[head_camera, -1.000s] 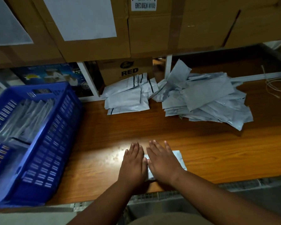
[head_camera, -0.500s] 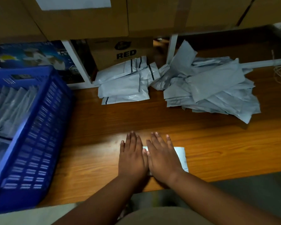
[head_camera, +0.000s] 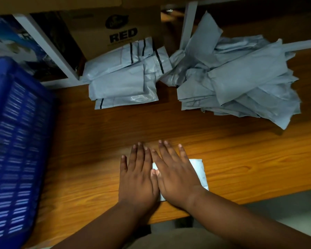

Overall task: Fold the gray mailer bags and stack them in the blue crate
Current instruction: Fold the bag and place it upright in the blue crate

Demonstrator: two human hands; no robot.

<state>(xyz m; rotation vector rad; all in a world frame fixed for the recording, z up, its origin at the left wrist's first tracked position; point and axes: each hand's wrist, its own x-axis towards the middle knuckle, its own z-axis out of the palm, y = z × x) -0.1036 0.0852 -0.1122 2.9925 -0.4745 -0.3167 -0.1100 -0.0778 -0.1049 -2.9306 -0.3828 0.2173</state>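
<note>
Glossy wood-grain table point(head_camera: 241, 159), seemingly plastic mailer bags point(head_camera: 126, 83), plastic crate point(head_camera: 16, 141)

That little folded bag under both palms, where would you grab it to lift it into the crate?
Probably by the right short edge of the folded mailer bag, the only part showing past the right hand. It lies flat on the wooden table, so pinch that edge from the right while the left hand presses it flat.

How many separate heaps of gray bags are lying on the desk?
2: a neat heap beside the RED box, a loose heap right of it. One more bag lies under both hands.
</note>
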